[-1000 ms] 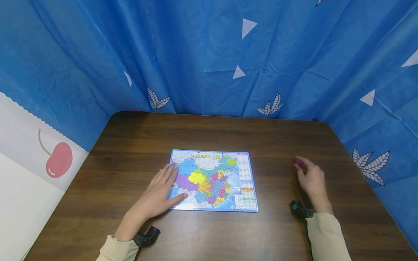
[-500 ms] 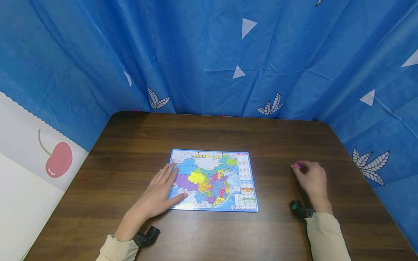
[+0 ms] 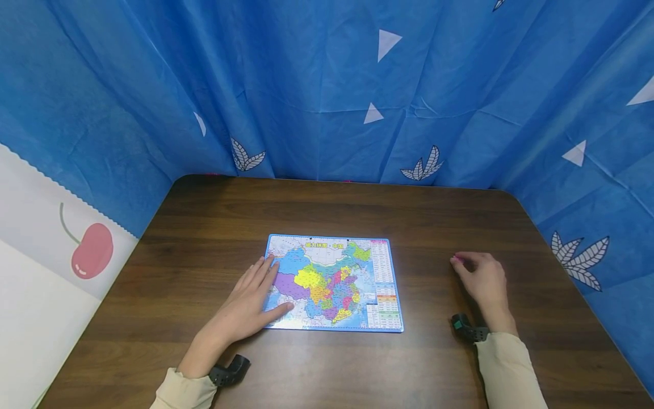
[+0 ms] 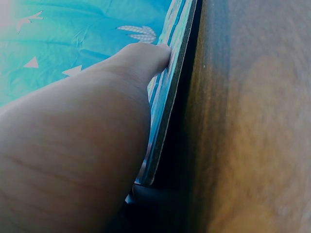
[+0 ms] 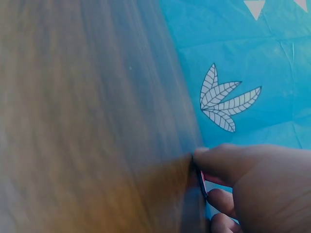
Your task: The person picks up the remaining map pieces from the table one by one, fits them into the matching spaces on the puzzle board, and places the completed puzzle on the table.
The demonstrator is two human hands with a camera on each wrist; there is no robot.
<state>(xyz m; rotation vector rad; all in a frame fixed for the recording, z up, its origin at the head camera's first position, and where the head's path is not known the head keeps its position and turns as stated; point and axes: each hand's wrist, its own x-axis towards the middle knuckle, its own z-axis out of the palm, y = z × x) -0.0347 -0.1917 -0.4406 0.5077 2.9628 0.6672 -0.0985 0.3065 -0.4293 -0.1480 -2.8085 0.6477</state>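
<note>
A map puzzle board (image 3: 332,301) with a blue rim and many coloured regions lies flat on the table. My left hand (image 3: 250,298) rests on its left side, fingers spread and straight. In the left wrist view the thumb (image 4: 158,57) lies over the board's edge. Off to the right of the board, my right hand (image 3: 484,281) pinches a small pink piece (image 3: 458,258) between thumb and fingers. The right wrist view shows this thin piece (image 5: 202,184) edge-on, dark along one side; the fingers cover most of it.
The dark wooden table (image 3: 327,204) reaches back to a blue curtain (image 3: 317,85) printed with leaves and triangles. A white cloth with a cherry print (image 3: 92,250) hangs on the left. Each wrist wears a black camera (image 3: 230,370).
My right hand has shifted a little to the left with the pink piece, which has turned in its fingers. The left hand and the board have stayed put.
</note>
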